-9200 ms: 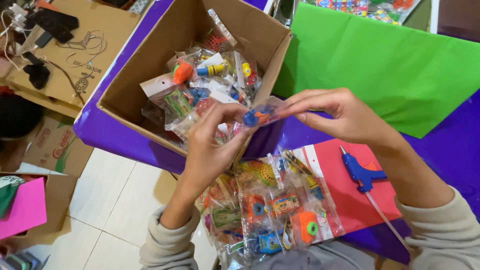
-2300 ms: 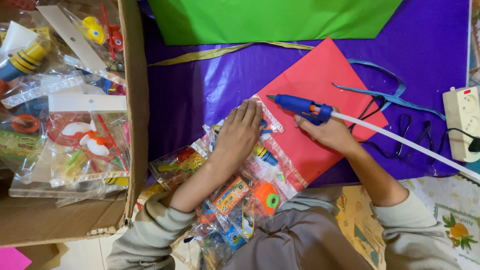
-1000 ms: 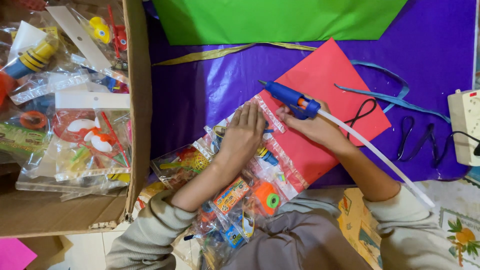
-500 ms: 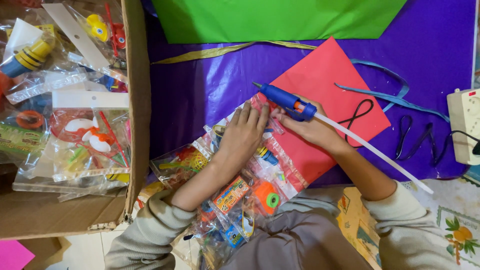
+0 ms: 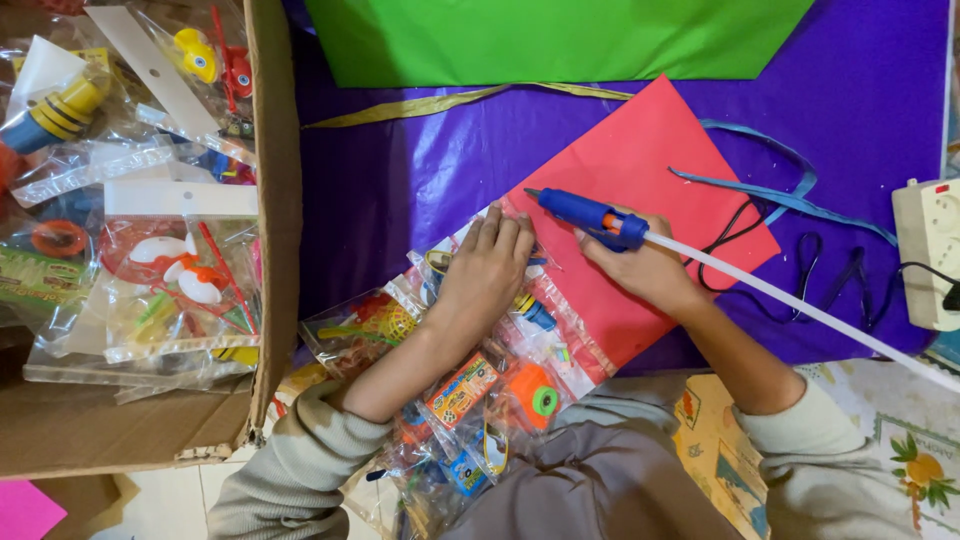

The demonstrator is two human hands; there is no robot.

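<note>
Right hand (image 5: pixel 645 268) has a closed grip around the blue hot-glue gun (image 5: pixel 590 216), nozzle pointing left over the red paper sheet (image 5: pixel 655 150); a long white glue stick (image 5: pixel 800 308) trails from the gun's rear toward the right. Left hand (image 5: pixel 485 270) lies flat, fingers extended, pressing on a clear plastic bag of small toys (image 5: pixel 530 320) at the red sheet's left edge; grip open, holding nothing. More toy bags (image 5: pixel 465 400) rest in the person's lap. Purple-covered tabletop (image 5: pixel 400 170) beneath. Green paper sheet (image 5: pixel 560 40) above. Cardboard box of bagged toys (image 5: pixel 275 200) at left. White power strip (image 5: pixel 925 250) at far right.
</note>
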